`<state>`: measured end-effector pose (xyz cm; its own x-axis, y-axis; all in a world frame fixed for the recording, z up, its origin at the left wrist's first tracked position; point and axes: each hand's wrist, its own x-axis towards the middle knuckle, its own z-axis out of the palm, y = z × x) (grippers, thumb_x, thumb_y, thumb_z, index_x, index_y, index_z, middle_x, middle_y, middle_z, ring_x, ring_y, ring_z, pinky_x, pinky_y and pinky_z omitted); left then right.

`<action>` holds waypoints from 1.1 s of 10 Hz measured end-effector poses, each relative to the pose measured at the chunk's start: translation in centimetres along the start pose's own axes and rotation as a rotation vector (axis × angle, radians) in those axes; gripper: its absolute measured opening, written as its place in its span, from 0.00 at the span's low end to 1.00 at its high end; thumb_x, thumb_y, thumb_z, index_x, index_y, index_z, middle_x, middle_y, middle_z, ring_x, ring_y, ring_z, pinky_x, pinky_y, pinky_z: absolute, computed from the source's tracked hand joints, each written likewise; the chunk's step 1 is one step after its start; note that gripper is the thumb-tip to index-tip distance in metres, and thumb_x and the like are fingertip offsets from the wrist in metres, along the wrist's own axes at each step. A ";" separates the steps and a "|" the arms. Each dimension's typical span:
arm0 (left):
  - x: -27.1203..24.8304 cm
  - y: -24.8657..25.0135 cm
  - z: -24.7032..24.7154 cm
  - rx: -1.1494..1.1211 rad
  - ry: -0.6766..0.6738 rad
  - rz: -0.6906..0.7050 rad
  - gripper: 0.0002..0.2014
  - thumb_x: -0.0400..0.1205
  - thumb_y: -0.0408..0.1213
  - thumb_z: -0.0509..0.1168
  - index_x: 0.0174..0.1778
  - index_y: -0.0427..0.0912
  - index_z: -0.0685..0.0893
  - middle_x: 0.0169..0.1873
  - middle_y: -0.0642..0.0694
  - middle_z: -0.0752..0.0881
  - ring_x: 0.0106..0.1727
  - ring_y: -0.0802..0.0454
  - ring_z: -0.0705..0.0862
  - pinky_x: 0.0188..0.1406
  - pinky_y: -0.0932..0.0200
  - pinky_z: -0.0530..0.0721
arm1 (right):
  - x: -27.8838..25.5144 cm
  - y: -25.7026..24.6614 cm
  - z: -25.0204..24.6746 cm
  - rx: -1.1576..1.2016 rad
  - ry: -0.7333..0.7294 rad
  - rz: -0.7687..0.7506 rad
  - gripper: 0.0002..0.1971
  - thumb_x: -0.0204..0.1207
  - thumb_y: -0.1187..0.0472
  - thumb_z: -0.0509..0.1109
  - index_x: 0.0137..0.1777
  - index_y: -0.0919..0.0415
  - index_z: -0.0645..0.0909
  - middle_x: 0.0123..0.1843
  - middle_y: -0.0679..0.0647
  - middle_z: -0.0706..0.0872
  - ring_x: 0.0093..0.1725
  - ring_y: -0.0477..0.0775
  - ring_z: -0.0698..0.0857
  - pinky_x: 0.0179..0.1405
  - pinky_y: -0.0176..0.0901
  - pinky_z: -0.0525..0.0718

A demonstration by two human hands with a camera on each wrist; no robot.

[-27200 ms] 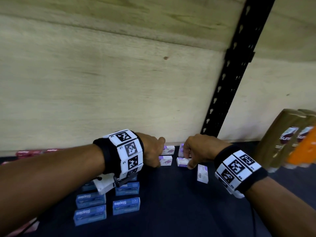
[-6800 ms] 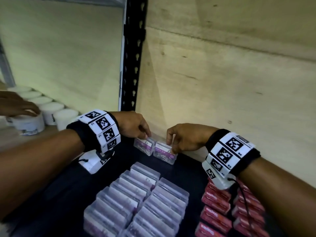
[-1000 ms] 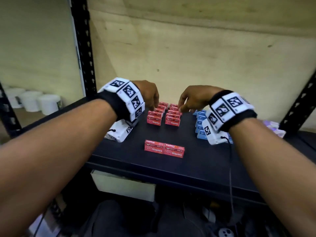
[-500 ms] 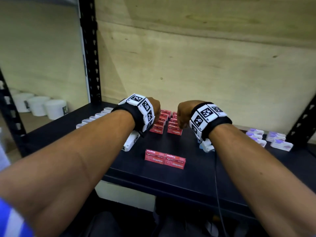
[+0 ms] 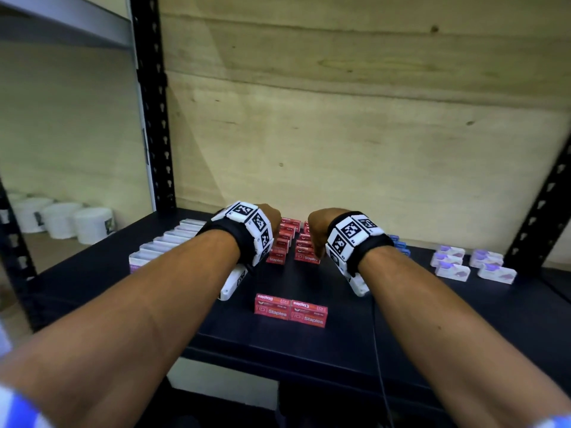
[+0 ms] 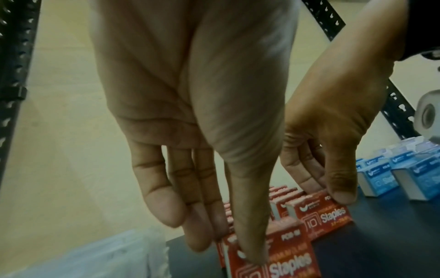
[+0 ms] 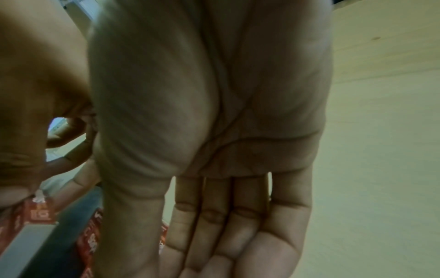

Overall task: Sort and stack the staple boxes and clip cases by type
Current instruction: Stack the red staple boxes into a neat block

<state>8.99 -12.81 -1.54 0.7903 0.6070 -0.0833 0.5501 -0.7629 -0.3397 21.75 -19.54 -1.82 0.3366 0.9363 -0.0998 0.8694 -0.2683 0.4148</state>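
Observation:
Two rows of red staple boxes [image 5: 279, 242] stand at the middle back of the black shelf [image 5: 309, 350]. My left hand [image 5: 272, 216] reaches down on the left row. In the left wrist view its thumb [image 6: 250, 250] presses the front red box [image 6: 285, 263], with the straight fingers [image 6: 202, 237] at the box's left side. My right hand [image 5: 316, 223] holds the right row, thumb [image 6: 342, 195] on its front box [image 6: 326, 214] and fingers behind. Two more red boxes [image 5: 290, 310] lie side by side near the front edge.
Clear clip cases [image 5: 167, 242] are lined up at the left. Blue staple boxes [image 5: 400, 242] stand behind my right wrist, and white-and-purple clip boxes [image 5: 472, 264] sit at the right. Black uprights [image 5: 154, 103] flank the shelf, a plywood wall [image 5: 340, 134] backs it.
Both hands have drawn closer together over the red rows, the right hand shifting left away from the blue boxes. The view has pulled back and risen.

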 end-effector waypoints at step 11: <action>-9.9 -1.0 0.8 -0.484 -0.312 0.126 0.11 0.74 0.38 0.78 0.51 0.51 0.88 0.42 0.53 0.92 0.45 0.55 0.90 0.49 0.60 0.87 | -12.9 0.1 0.2 0.421 -0.343 -0.165 0.10 0.72 0.53 0.81 0.51 0.51 0.86 0.41 0.49 0.93 0.37 0.46 0.88 0.36 0.36 0.82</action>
<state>0.42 -17.87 -1.09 0.7814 0.4856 -0.3918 0.5752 -0.8040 0.1507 17.55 -31.66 -0.67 0.2209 0.8654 -0.4497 0.9661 -0.2575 -0.0210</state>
